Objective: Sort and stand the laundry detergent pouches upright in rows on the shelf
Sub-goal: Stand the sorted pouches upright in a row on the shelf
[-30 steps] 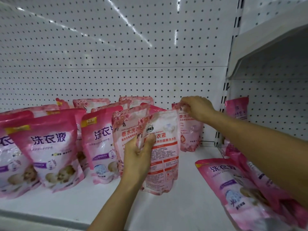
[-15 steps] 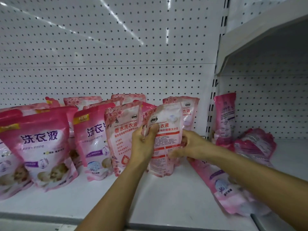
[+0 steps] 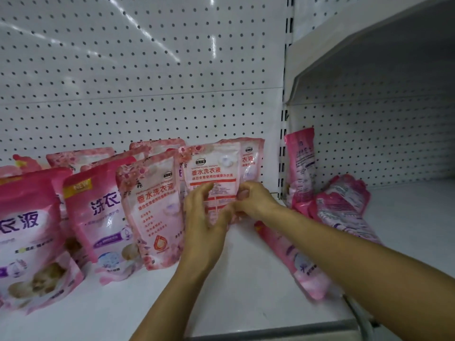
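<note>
While both hands hold it, the pale pink pouch (image 3: 214, 173) stands upright at centre frame on the white shelf (image 3: 236, 279): left hand (image 3: 204, 217) curled against its front, right hand (image 3: 251, 200) pinching its right edge. Darker pink pouches (image 3: 342, 205) lie toppled at right.

Both bare forearms reach forward and up, converging near the middle. The left hand (image 3: 204, 217) is raised with its back toward the viewer, fingers loosely curved and spread, the thumb side uppermost. The right hand (image 3: 253, 200) comes in from the lower right, wrist bent slightly, fingers curled inward toward the left hand. The two hands sit just beside each other, fingertips nearly meeting.
</note>
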Tool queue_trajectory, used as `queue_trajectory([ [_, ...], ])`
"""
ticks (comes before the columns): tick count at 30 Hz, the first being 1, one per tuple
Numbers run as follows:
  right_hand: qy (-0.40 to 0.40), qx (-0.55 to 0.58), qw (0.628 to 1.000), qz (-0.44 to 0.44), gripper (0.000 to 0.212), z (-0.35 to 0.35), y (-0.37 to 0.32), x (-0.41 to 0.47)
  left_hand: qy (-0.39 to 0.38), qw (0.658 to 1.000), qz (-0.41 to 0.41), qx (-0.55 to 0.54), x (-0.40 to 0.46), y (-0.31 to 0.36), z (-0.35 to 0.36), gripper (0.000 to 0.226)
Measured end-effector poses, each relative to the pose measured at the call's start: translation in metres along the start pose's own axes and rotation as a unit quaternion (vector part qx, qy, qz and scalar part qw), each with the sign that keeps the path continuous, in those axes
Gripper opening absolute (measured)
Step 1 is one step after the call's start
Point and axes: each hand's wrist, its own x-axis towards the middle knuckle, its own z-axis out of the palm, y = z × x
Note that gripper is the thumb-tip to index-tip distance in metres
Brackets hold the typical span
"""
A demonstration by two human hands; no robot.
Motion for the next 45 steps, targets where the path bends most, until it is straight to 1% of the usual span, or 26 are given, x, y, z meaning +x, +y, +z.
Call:
queue_trajectory([
  [3,-0.058,-0.181,0.982,0.003,0.057,-0.047,0.007,-0.033,-0.091,0.990,-0.091,-0.052,-0.017,0.004,0.021,0.047],
  [5,-0.074,-0.296,0.952,0.002,0.064,-0.076,0.019,-0.061,-0.165,0.965,-0.188,-0.079,-0.022,0.009,0.039,0.053],
  [6,-0.097,-0.321,0.942,0.001,0.056,-0.086,0.026,-0.076,-0.188,0.951,-0.235,-0.076,-0.020,0.012,0.048,0.057],
  [8,-0.143,-0.359,0.922,0.006,0.027,-0.094,0.034,-0.103,-0.195,0.932,-0.295,-0.074,-0.007,0.013,0.066,0.061],
  [9,-0.150,-0.375,0.915,0.004,0.025,-0.094,0.035,-0.115,-0.191,0.930,-0.302,-0.083,0.003,0.010,0.076,0.062],
  [10,-0.151,-0.388,0.909,-0.001,0.029,-0.092,0.039,-0.125,-0.187,0.930,-0.305,-0.083,0.012,0.007,0.084,0.061],
  [12,-0.109,-0.425,0.898,-0.016,0.051,-0.086,0.046,-0.138,-0.186,0.926,-0.322,-0.064,0.031,-0.001,0.099,0.063],
  [15,-0.047,-0.464,0.884,-0.048,0.064,-0.068,0.060,-0.150,-0.205,0.913,-0.351,-0.032,0.047,-0.006,0.103,0.062],
  [17,-0.022,-0.458,0.886,-0.072,0.075,-0.059,0.069,-0.158,-0.232,0.908,-0.348,0.013,0.051,-0.006,0.099,0.061],
  [20,-0.013,-0.419,0.902,-0.101,0.074,-0.059,0.075,-0.169,-0.264,0.904,-0.329,0.070,0.048,-0.010,0.092,0.054],
  [22,-0.014,-0.390,0.913,-0.122,0.071,-0.063,0.076,-0.173,-0.270,0.909,-0.314,0.046,0.042,-0.006,0.086,0.040],
  [24,-0.013,-0.363,0.922,-0.137,0.066,-0.065,0.079,-0.176,-0.241,0.927,-0.286,0.000,0.033,0.004,0.076,0.012],
  [25,-0.007,-0.340,0.929,-0.146,0.062,-0.065,0.080,-0.178,-0.213,0.938,-0.272,-0.018,0.029,0.010,0.070,0.006],
  [27,0.021,-0.266,0.950,-0.165,0.051,-0.066,0.080,-0.181,-0.161,0.954,-0.246,-0.057,0.020,0.027,0.052,0.015],
  [29,0.097,-0.229,0.944,-0.218,0.035,-0.070,0.080,-0.183,-0.126,0.965,-0.212,-0.083,0.016,0.048,0.031,0.018],
  [30,0.156,-0.240,0.926,-0.247,0.033,-0.075,0.080,-0.183,-0.115,0.971,-0.190,-0.091,0.016,0.059,0.020,0.019],
  [31,0.212,-0.256,0.907,-0.258,0.038,-0.081,0.081,-0.182,-0.105,0.977,-0.162,-0.092,0.017,0.070,0.008,0.020],
  [32,0.251,-0.273,0.895,-0.248,0.048,-0.089,0.083,-0.181,-0.094,0.983,-0.129,-0.086,0.020,0.080,-0.002,0.020],
  [34,0.261,-0.314,0.900,-0.151,0.068,-0.107,0.088,-0.179,-0.066,0.994,-0.061,-0.055,0.028,0.094,-0.021,0.019],
  [36,0.203,-0.360,0.911,-0.013,0.075,-0.120,0.098,-0.176,-0.052,0.999,-0.011,0.001,0.038,0.100,-0.036,0.018],
  [37,0.170,-0.369,0.913,0.025,0.074,-0.123,0.103,-0.174,-0.054,0.998,0.007,0.041,0.044,0.098,-0.043,0.016],
  [39,0.152,-0.357,0.921,0.026,0.055,-0.122,0.110,-0.169,-0.049,0.985,0.042,0.163,0.053,0.085,-0.058,0.016],
  [41,0.188,-0.369,0.910,0.006,0.034,-0.120,0.108,-0.165,-0.011,0.955,0.085,0.284,0.061,0.066,-0.076,0.024],
  [42,0.207,-0.379,0.902,0.005,0.027,-0.119,0.104,-0.164,0.013,0.937,0.114,0.329,0.063,0.059,-0.083,0.026],
  [44,0.241,-0.384,0.892,-0.001,0.021,-0.122,0.089,-0.160,0.059,0.885,0.174,0.428,0.059,0.048,-0.090,0.028],
  [45,0.258,-0.380,0.888,-0.003,0.019,-0.125,0.077,-0.158,0.075,0.863,0.200,0.458,0.053,0.044,-0.088,0.034],
])
